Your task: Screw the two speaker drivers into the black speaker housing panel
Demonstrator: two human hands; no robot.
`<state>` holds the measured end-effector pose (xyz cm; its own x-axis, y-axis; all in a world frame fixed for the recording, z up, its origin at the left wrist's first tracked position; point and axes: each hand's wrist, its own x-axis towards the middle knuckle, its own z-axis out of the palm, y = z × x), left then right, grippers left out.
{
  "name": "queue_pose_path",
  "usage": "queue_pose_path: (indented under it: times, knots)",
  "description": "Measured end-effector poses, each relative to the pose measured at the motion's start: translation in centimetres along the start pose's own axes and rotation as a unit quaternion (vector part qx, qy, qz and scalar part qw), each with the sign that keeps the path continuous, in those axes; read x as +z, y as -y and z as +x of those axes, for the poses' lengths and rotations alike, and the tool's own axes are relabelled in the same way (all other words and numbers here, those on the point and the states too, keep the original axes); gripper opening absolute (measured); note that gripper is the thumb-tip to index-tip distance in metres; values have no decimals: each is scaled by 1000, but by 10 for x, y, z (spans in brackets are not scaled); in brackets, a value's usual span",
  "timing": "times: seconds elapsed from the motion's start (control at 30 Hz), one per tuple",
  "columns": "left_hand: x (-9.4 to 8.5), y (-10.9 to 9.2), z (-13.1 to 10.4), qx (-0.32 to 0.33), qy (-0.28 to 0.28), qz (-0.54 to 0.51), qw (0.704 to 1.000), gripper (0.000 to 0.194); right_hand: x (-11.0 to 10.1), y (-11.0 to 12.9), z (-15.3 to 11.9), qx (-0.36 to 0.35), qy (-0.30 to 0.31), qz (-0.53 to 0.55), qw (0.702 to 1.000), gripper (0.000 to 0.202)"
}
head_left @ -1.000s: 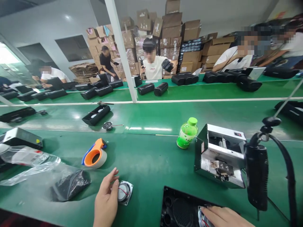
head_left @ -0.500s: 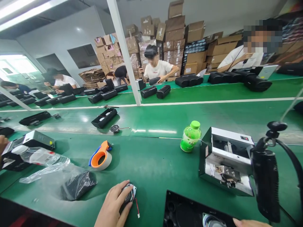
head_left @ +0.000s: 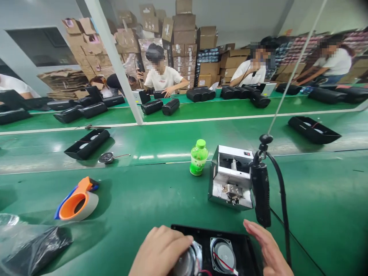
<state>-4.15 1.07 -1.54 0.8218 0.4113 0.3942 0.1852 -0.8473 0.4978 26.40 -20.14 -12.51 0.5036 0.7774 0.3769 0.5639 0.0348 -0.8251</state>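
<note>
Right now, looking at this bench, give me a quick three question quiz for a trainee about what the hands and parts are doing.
1. True or false: the left hand grips a round speaker driver over the black speaker panel.
2. Which thing stands nearest the metal box device? A) tape dispenser B) green bottle C) plastic bag
3. Fill in: a second driver with a red wire already sits in the ____.

Key: 1 true. 2 B. 3 panel. The right hand is open and holds nothing, beside the hanging black tool.
</note>
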Motion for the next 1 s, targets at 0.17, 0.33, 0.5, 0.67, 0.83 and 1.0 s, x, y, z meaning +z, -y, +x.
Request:
queue_pose_path:
  times: [0.17,0.33,0.5,0.67,0.83,1.0]
  knots:
    - [31,-20,34,28,37,144,989,50,11,7,-2,16,-37,32,999,72]
    - [44,-13,30,23,71,212,974,69,15,14,3,17,-36,28,999,60]
    - [60,-5,18,-20,65,224,972,75,13,19,8,21,-39,27,999,53]
    - [40,-8,24,-26,115,197,973,63,12,21,8,20,-33,31,999,51]
    - [24,-18,35,-26,121,187,975,59,12,21,7,27,-31,39,998,51]
    - [24,-21,34,-48,140,195,970,54,11,25,10,28,-29,54,998,51]
